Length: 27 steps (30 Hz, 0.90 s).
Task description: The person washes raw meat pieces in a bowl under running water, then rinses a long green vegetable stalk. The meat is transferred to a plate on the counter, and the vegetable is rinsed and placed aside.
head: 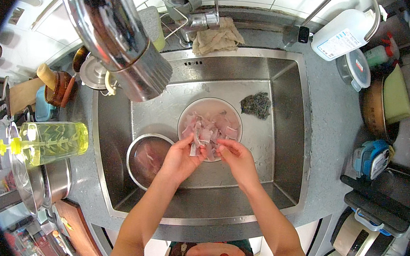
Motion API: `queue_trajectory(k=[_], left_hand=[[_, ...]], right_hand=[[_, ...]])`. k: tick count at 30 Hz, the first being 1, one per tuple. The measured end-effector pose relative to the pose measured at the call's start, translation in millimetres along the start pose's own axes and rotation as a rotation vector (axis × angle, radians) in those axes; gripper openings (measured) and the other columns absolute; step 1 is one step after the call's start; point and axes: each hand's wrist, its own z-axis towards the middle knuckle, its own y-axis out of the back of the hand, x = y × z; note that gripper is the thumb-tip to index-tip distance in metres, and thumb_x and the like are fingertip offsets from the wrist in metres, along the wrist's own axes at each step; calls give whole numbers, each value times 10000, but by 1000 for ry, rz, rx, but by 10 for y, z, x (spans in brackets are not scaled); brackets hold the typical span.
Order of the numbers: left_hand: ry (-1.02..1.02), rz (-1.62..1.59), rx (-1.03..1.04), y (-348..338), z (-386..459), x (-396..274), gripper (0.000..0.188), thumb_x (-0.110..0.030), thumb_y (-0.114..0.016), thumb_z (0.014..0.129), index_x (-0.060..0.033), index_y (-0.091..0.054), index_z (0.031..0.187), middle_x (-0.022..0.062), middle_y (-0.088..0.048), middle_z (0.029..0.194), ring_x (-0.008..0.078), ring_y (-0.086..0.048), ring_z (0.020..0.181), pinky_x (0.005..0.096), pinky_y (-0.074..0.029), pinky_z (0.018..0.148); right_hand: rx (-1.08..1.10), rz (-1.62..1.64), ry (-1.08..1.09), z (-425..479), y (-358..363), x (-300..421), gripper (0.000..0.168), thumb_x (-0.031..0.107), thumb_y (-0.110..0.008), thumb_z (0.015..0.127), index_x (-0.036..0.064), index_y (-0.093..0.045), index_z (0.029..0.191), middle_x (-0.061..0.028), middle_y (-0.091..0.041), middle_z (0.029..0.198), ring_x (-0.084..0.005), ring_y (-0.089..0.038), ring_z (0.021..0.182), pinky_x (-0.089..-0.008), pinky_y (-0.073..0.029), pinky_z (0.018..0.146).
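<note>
Over a round white bowl (182, 116) in the sink, my left hand (182, 158) holds several pale pink flesh slices (201, 137), apparently fish, between its thumb and fingers. Opposite it, my right hand (238, 158) has thumb and forefinger brought together beside the slices; whether it pinches one is hard to see. More pink pieces (222, 122) lie in cloudy water in that bowl, some with a dark edge of skin. Left of my left hand stands a metal bowl (130, 169) with liquid and a reddish piece of flesh (147, 157), partly hidden by my wrist.
The steel sink (290, 137) encloses both bowls; a dark mottled clump (256, 105) lies on its floor. A large chrome faucet (123, 44) looms at upper left. A yellow-green pump bottle (53, 140) stands left, a cloth (218, 37) behind, a white jug (340, 35) back right.
</note>
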Motion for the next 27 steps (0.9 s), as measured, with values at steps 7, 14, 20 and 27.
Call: queue_trajectory(k=[7,14,20,27], left_hand=[[118,-9,113,-23,-86,27,235,-165,-510,903,-8,-533,1077,135,-594,1009,250,-584,887,362,-492,797],[-303,977,85,282,146,8,251,-153,-530,905,16,-529,1090,138,-589,1055,274,-586,979,365,-476,858],[-681,1856,161,453,227,98,419,-114,-591,838,41,-472,1209,256,-457,1268,379,-428,1212,412,-348,1019],[-629,1890,67,475,9,180,473,-136,-596,842,21,-450,1263,250,-425,1320,378,-390,1255,399,-310,1057]], right_hand=[[-58,-22,174,43,-124,57,285,191,-589,894,-5,-597,1101,-44,-631,930,-110,-573,838,-249,-461,741],[-125,-719,232,112,14,119,246,130,-564,892,-11,-582,1092,-102,-630,1001,-140,-592,905,-269,-470,792],[-46,-270,295,929,-100,-301,267,141,-573,873,-4,-584,1097,-121,-634,1024,-167,-611,893,-272,-480,767],[-9,-605,17,1483,-593,-189,265,209,-502,919,-7,-597,1038,-118,-646,966,-206,-618,867,-305,-512,740]])
